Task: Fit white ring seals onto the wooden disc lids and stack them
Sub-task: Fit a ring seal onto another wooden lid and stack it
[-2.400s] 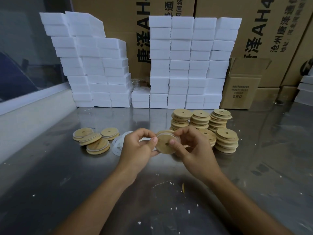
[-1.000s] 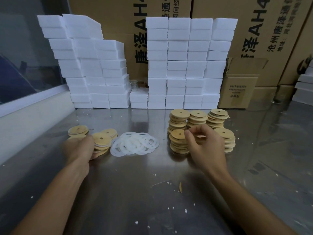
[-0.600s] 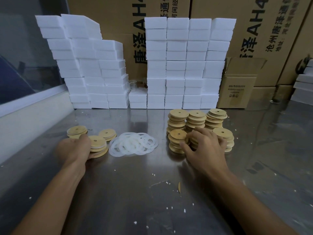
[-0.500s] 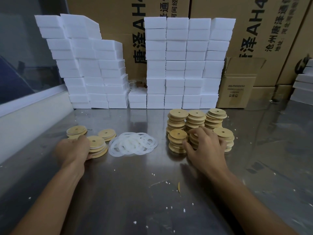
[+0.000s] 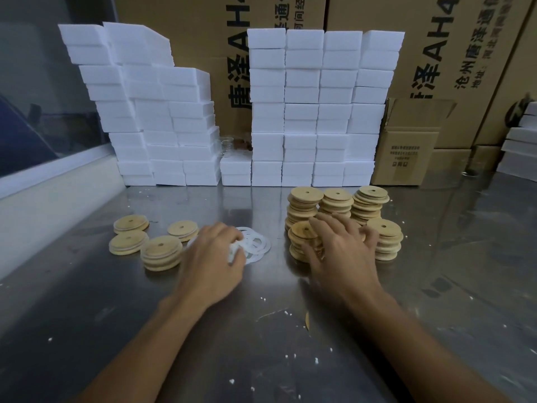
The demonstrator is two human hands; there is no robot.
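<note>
A loose pile of white ring seals point(image 5: 255, 245) lies mid-table. My left hand point(image 5: 213, 257) rests on its left part, fingers curled around some rings. Left of it stand low stacks of wooden disc lids with white seals fitted point(image 5: 161, 253), and several more lie beyond point(image 5: 130, 223). On the right stand several taller stacks of bare wooden lids point(image 5: 369, 202). My right hand point(image 5: 340, 248) lies over the middle front stack, fingers spread across lids; whether it grips one is hidden.
The steel table point(image 5: 261, 330) carries white crumbs and a small wood chip point(image 5: 307, 321). White foam blocks point(image 5: 313, 109) are stacked along the back, in front of large cardboard boxes point(image 5: 406, 144). A window ledge point(image 5: 43, 181) runs along the left.
My left hand left the sealed stack on the left and moved right onto the ring pile. My right hand stayed on the front lid stacks, fingers spreading wider.
</note>
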